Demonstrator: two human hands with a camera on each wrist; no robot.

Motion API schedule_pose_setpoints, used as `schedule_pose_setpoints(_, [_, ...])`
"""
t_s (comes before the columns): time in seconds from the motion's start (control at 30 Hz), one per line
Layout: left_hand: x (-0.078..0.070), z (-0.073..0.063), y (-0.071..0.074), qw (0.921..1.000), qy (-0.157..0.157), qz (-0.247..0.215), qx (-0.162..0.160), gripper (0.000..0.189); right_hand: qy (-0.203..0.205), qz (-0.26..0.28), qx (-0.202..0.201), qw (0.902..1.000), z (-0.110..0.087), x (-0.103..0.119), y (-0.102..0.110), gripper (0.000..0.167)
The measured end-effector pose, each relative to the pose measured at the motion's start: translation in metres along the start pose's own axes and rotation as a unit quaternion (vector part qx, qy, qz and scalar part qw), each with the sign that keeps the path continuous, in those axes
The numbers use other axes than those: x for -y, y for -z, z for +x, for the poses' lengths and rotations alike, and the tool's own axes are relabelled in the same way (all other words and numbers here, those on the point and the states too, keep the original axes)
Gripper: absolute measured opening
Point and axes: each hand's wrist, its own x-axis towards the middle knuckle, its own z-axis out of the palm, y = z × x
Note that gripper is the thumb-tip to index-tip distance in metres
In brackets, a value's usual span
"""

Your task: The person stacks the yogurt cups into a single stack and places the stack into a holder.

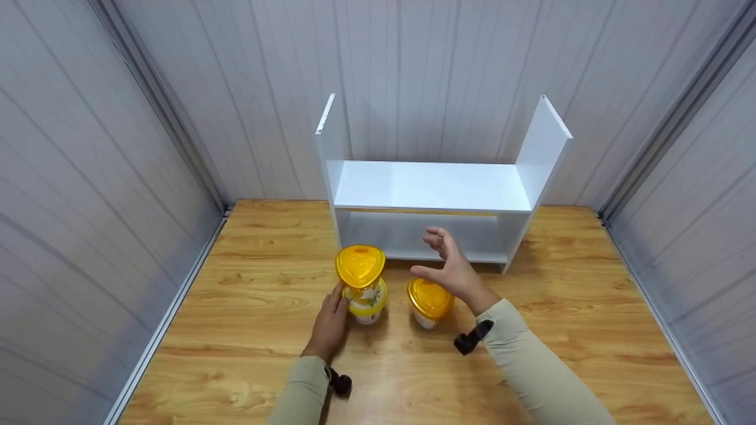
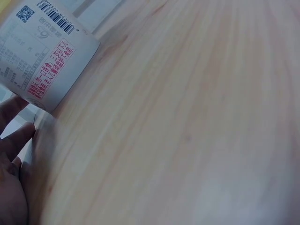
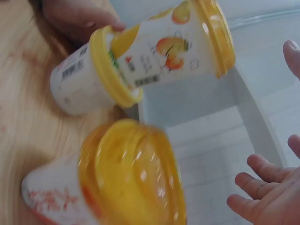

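Note:
Two white cups are stacked at the left, one above the other. The upper cup [image 3: 164,51] has a mango picture and an orange-yellow lid. Under it stands the lower cup [image 1: 367,316], with a yellow rim and a barcode label. My left hand [image 1: 329,323] rests against the left side of this stack, fingertips at the lower cup and the fingers not wrapped round it. To the right, a single cup [image 1: 431,301] with an orange-yellow lid stands apart on the table. Above and behind that lid, my right hand [image 1: 456,274] is spread, holding nothing.
Behind the cups stands a white two-tier shelf [image 1: 434,186] with tall side panels. Its lower tier is just beyond the right fingertips. The wood-grain table [image 1: 260,265] meets pale panel walls [image 1: 283,88] at the back and both sides.

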Motion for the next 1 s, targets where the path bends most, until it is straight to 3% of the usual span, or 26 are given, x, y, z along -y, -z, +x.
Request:
schedule_pose_setpoints(0.27, [0.000, 0.001, 0.000, 1.0000, 0.005, 0.001, 0.000, 0.068, 0.006, -0.022, -0.005, 0.9997, -0.011, -0.025, 0.008, 0.088])
schedule_pose_setpoints(0.6, [0.000, 0.001, 0.001, 1.0000, -0.001, 0.004, 0.002, 0.079, -0.002, 0.000, 0.000, 1.0000, -0.022, -0.060, 0.008, 0.084])
schedule_pose_setpoints(1.0, [0.004, 0.002, -0.001, 1.0000, -0.004, -0.006, 0.004, 0.080, -0.015, 0.048, 0.006, 0.9987, -0.034, -0.086, 0.005, 0.089])
